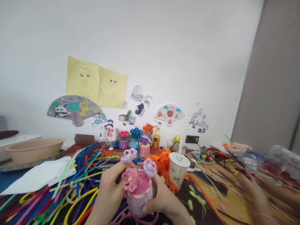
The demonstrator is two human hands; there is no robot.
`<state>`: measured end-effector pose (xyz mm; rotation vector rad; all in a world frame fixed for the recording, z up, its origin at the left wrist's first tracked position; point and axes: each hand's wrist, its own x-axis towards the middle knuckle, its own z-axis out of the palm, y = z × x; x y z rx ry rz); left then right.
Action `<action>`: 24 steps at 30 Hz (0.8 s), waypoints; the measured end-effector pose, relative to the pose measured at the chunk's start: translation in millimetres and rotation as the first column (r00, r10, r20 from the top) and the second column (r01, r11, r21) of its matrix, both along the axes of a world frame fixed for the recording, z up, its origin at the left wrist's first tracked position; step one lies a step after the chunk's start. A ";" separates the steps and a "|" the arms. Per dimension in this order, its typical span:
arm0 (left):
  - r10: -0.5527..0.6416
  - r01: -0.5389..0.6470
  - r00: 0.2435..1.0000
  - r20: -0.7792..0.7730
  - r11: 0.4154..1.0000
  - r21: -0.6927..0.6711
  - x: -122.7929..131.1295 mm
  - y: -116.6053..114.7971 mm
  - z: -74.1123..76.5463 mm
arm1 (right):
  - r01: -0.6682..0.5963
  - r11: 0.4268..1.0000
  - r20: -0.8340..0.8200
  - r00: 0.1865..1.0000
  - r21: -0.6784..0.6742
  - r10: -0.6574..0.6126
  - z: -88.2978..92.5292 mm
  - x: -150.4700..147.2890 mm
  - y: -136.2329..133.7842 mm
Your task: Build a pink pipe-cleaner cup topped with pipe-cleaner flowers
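A small flower pot made of pipe cleaners (140, 201), with a lilac striped wall and a pink coiled top, is held upright close in front of me. My right hand (165, 200) wraps its right side, thumb across the front. My left hand (111, 181) is closed at its left and back; its fingertips are partly hidden. A pink pipe-cleaner flower (130, 180) stands at the pot's left rim. One lilac flower (150, 167) rises at the right, and another lilac flower (128, 155) sticks up above my left fingers. Pink pipe-cleaner loops (134, 218) hang under the pot.
Colourful pipe cleaners (58, 193) cover the left. Finished flower pots (136, 135) and a juice bottle (157, 138) line the wall. Orange pipe-cleaner pieces (161, 165) lie beside a paper cup with a straw (178, 172). Another person's hands (254, 197) are blurred at right.
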<state>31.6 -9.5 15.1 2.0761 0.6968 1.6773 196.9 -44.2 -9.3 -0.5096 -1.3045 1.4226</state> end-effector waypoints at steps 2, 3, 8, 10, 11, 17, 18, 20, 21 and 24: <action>-0.011 0.011 1.000 -0.021 1.000 -0.001 1.9 0.2 -0.4 | -0.018 1.000 0.014 1.000 0.012 0.018 2.1 -0.3 0.1; -0.022 0.022 0.999 -0.039 1.000 0.002 3.0 0.8 -1.0 | -0.028 0.999 0.019 0.999 0.016 0.028 2.6 -0.3 0.6; -0.075 0.077 0.988 -0.138 0.997 0.013 5.2 5.6 -3.8 | -0.041 0.999 -0.022 0.999 0.035 0.042 0.9 0.6 4.7; -0.007 0.014 0.992 -0.129 0.999 0.050 4.3 7.1 -3.2 | -0.038 0.999 -0.029 0.999 0.026 0.039 -0.5 1.0 5.4; 0.026 -0.019 0.993 -0.113 0.998 0.066 3.9 7.7 -2.6 | -0.038 0.999 -0.032 0.999 0.021 0.039 -1.3 1.3 5.5; -0.011 0.013 0.997 -0.075 1.000 0.027 3.5 9.4 -2.1 | -0.009 1.000 -0.060 0.998 0.004 0.009 -8.4 4.1 6.8; -0.026 0.028 0.997 -0.070 0.999 0.026 3.1 9.2 -2.6 | -0.007 1.000 -0.064 0.998 0.006 0.007 -9.3 4.5 7.2; -0.058 0.060 0.996 -0.070 0.998 0.031 1.7 8.5 -3.3 | 0.004 1.000 -0.066 0.998 0.003 -0.004 -10.9 5.0 7.9; -0.074 0.077 0.994 -0.075 0.996 0.034 0.9 8.0 -3.2 | 0.015 1.000 -0.066 0.998 -0.003 -0.015 -11.6 5.2 8.2; -0.115 0.119 0.990 -0.086 0.992 0.048 -0.9 6.4 -2.1 | 0.033 0.999 -0.071 0.997 -0.011 -0.034 -13.7 5.9 9.4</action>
